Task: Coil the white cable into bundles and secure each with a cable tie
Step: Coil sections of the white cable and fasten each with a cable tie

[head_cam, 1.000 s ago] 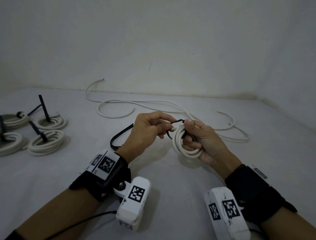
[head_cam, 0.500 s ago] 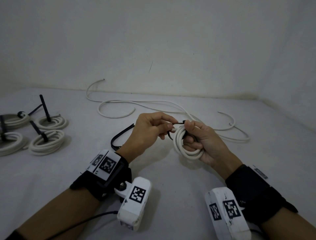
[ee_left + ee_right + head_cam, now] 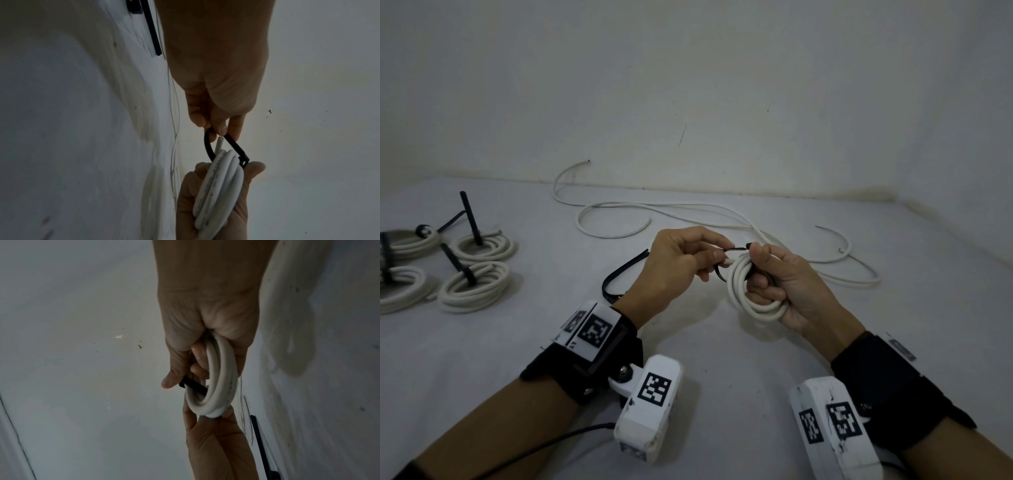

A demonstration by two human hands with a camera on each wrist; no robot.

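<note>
White cable coil (image 3: 751,291) gripped in right hand (image 3: 791,284) above the surface (image 3: 722,359), left hand (image 3: 674,267) beside the coil pinching black cable tie (image 3: 736,249) (looped around it), four tied bundles (image 3: 476,287) far left of the coil

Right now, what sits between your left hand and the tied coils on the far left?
A spare black cable tie lies on the table beside the left hand; otherwise bare surface up to the tied coils. Head view.

right hand (image 3: 207,324): fingers curled round white cable coil (image 3: 222,374), thumb pressing black cable tie (image 3: 194,386) against it | left hand (image 3: 213,439): below the right hand, fingertips touching the coil's lower edge | second black cable tie (image 3: 261,444): on tabletop (image 3: 82,353), right of left hand
</note>
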